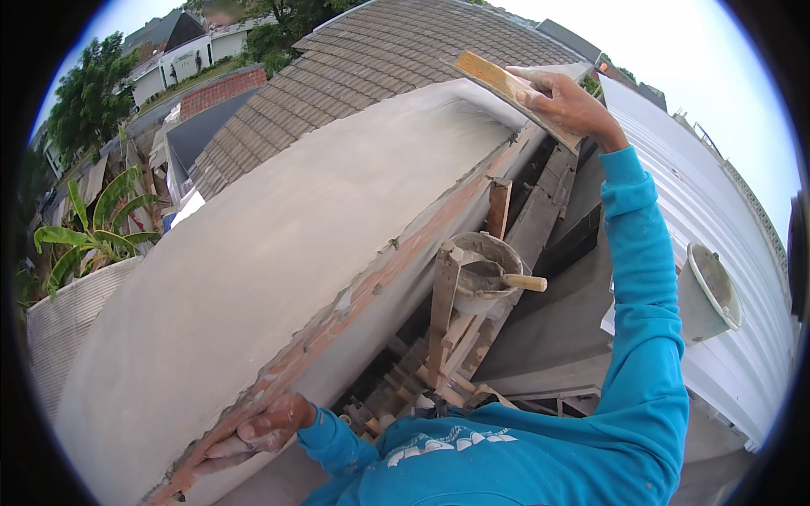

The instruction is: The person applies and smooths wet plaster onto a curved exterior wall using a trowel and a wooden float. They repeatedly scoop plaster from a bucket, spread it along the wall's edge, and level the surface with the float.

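Note:
My right hand is raised at the far end of the wall, closed around a wooden plastering float. The float is tilted, with its long edge over the wall's far corner. Smooth grey plaster covers the wall face, ending in a ragged edge along a strip of bare brick. Low on the left, my left hand rests on that brick strip, its whitened fingers stretched along it. Between my arms stands a mortar-caked bucket, with a trowel lying in it, wooden handle over the rim.
Wooden scaffold boards run beside the wall, with an upright post next to the bucket. Another bucket is at the right by a corrugated metal roof. Beyond the wall are a tiled roof and banana plants.

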`<action>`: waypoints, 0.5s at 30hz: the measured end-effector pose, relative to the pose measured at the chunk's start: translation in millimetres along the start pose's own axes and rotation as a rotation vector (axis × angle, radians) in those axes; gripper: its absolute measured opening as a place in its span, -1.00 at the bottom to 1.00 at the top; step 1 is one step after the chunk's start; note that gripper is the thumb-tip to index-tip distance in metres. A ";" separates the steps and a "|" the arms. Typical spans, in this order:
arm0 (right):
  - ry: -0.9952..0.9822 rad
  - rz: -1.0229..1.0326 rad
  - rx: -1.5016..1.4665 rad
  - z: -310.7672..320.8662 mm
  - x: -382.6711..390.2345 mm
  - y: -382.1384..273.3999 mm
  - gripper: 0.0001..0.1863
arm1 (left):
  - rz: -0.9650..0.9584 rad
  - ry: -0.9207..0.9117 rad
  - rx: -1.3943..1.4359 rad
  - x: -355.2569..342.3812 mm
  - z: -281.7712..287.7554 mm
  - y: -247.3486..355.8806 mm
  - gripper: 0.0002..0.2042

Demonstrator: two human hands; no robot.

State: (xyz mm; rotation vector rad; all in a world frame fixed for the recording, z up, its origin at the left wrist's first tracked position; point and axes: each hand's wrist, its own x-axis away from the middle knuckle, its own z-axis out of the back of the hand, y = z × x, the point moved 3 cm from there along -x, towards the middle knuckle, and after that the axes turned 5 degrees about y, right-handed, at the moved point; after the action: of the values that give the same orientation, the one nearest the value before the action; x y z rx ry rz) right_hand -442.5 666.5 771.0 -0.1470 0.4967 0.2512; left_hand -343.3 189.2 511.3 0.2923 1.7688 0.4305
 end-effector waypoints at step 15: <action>0.011 0.281 0.043 -39.0 5.9 -145.7 -0.46 | 0.065 0.054 0.008 -6.5 0.8 4.7 -0.41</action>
State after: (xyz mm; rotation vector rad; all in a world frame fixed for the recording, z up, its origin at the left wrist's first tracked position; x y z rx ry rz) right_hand -415.3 520.2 745.6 -0.0358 0.5328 0.5138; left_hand -341.1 190.8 519.0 0.3469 1.8177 0.4815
